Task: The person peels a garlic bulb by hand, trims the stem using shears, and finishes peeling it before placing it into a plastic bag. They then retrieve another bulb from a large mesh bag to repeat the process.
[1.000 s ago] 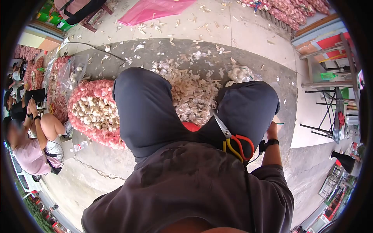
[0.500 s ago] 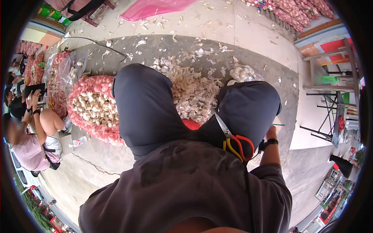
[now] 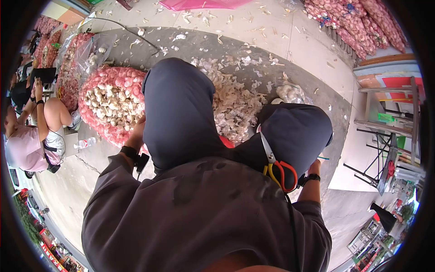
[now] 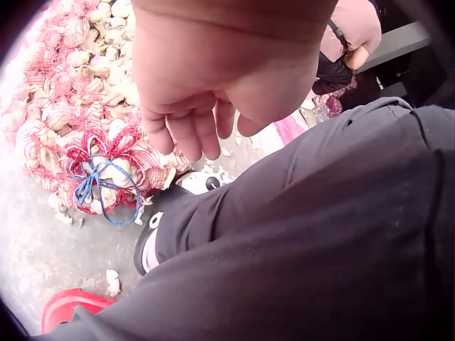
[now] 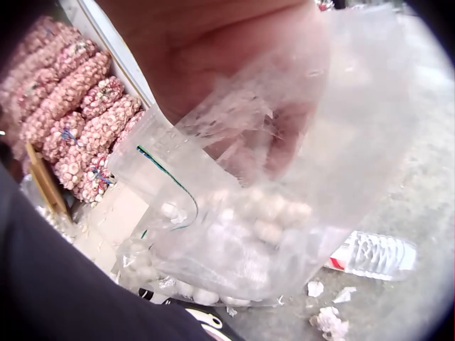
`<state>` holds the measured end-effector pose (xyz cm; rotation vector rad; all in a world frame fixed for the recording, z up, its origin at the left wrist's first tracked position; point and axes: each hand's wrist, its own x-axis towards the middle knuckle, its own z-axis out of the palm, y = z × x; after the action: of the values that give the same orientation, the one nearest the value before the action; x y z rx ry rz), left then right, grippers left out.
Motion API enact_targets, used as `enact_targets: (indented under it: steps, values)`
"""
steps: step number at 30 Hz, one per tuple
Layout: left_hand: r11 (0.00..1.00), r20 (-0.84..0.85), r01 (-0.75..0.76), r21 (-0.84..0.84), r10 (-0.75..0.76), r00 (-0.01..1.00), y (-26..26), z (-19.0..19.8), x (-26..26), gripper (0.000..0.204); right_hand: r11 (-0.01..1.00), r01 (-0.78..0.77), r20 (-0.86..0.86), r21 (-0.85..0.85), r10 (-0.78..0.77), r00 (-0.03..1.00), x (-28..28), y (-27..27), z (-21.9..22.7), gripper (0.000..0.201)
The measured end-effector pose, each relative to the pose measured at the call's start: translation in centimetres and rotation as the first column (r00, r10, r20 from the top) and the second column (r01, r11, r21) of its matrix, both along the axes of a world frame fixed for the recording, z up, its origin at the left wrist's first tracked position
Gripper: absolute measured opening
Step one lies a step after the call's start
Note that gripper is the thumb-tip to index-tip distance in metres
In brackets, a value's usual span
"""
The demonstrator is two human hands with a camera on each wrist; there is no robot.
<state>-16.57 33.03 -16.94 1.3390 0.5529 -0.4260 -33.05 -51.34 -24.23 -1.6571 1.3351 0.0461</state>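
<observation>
My left hand (image 4: 227, 78) hangs palm down with loosely bent fingers and nothing in them. It is beside my left knee, close to a pink mesh sack (image 3: 90, 122) heaped with garlic bulbs (image 3: 111, 99). At the sack's end in the left wrist view shows a blue tie cord (image 4: 89, 188). Beyond my right thigh, my right hand (image 3: 315, 167) holds a clear plastic bag (image 5: 234, 249) with a green strip. Its curled fingers show blurred through the plastic, and pale garlic bulbs lie low in the bag. Scissors (image 3: 274, 163) with red and yellow handles rest on my right thigh.
Garlic skins (image 3: 235, 109) are piled between my feet, near a red plastic object (image 4: 67, 305). Another bag of garlic (image 3: 290, 93) lies past my right knee. A water bottle (image 5: 377, 256) is on the floor at right. A person (image 3: 34, 143) sits at left.
My left forearm and hand have come into view beside the garlic sack. The head view has shifted, and the right hand stays by the right thigh. The scissors still rest on the thigh.
</observation>
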Motion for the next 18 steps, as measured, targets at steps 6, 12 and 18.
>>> enact_targets:
  steps: [6, 12, 18]
  values:
    - [0.889, -0.325, 0.253, 0.381, -0.127, 0.937, 4.2, -6.3, -4.1, 0.027, 0.977, 0.121, 0.095, 0.175, -0.139, 0.986, 0.5, 2.3, 2.0, 0.035]
    - [0.823, -0.489, 0.352, 0.445, -0.106, 0.866, 6.0, -9.2, -9.3, 0.03, 0.958, 0.125, 0.231, 0.26, -0.188, 0.955, 1.7, 2.3, 3.4, 0.038]
    - [0.802, -0.272, 0.258, 0.538, -0.125, 0.954, 5.2, -7.9, -8.1, 0.027, 0.996, -0.074, 0.25, -0.057, 0.086, 0.964, 6.6, 5.8, 10.0, 0.042]
